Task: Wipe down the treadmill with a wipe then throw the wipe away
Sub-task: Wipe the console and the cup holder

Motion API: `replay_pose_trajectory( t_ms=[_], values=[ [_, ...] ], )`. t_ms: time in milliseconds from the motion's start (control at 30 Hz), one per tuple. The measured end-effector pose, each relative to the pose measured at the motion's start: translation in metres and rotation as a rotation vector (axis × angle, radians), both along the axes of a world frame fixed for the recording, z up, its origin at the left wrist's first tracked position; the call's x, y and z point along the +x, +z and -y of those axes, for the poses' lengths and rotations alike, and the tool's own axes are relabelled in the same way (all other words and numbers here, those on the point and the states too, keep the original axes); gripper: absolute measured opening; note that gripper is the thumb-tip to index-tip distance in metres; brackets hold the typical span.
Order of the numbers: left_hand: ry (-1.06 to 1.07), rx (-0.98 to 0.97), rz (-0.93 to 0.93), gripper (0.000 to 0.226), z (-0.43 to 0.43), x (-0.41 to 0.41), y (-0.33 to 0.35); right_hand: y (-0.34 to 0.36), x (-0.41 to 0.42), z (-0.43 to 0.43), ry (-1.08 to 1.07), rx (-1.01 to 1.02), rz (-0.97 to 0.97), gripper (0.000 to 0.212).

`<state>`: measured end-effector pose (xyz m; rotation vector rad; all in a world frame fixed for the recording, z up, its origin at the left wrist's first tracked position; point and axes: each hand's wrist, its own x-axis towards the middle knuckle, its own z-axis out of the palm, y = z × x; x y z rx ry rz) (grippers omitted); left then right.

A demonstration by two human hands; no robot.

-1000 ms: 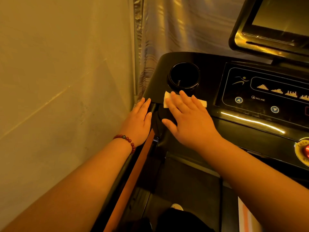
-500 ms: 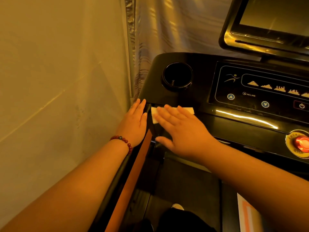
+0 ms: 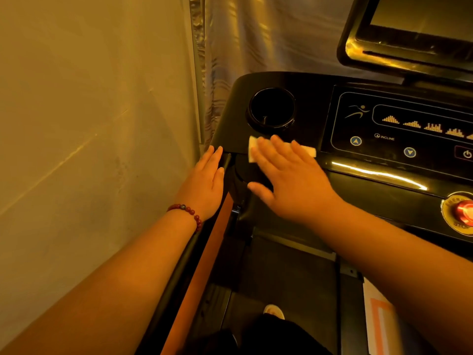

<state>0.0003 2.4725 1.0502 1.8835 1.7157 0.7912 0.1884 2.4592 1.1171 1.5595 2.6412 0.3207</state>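
A home exercise corner: a treadmill (image 3: 307,93) is standing tight against a wall (image 3: 89,124) left of the left hand (image 3: 204,185), a curtain (image 3: 268,34) hanging beyond.

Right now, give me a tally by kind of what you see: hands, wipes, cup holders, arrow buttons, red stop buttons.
Hands: 2, the left hand and the right hand
Wipes: 1, the wipe under the right hand
Cup holders: 1, the cup holder
Arrow buttons: 2, the up arrow button and the down arrow button
Red stop buttons: 1, the red stop button
Total: 7
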Motion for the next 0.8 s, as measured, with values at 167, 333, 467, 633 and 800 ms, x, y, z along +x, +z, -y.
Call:
replay_pose_trajectory(
  t_ms=[167,333,467,633,800],
  values=[
    [-0.008,0.008,0.008,0.049,0.0,-0.001,-0.001,-0.003,-0.002,0.005,0.13,-0.076,0.009,0.071],
    [-0.002,0.008,-0.004,0.049,-0.001,0.0,0.0,-0.003,-0.002,-0.002,-0.048,0.032,-0.007,0.077],
    [-0.001,-0.005,0.006,0.049,-0.002,-0.001,0.0,-0.006,-0.007,0.001,0.109,-0.056,0.044,0.074],
    [0.026,-0.015,0.011,0.051,-0.001,0.0,0.0,0.001,-0.016,-0.024,0.01,0.009,0.009,0.075],
    [0.029,-0.025,0.008,0.051,-0.003,-0.002,-0.001,0.002,-0.023,-0.024,0.113,-0.05,0.087,0.074]
  ],
)
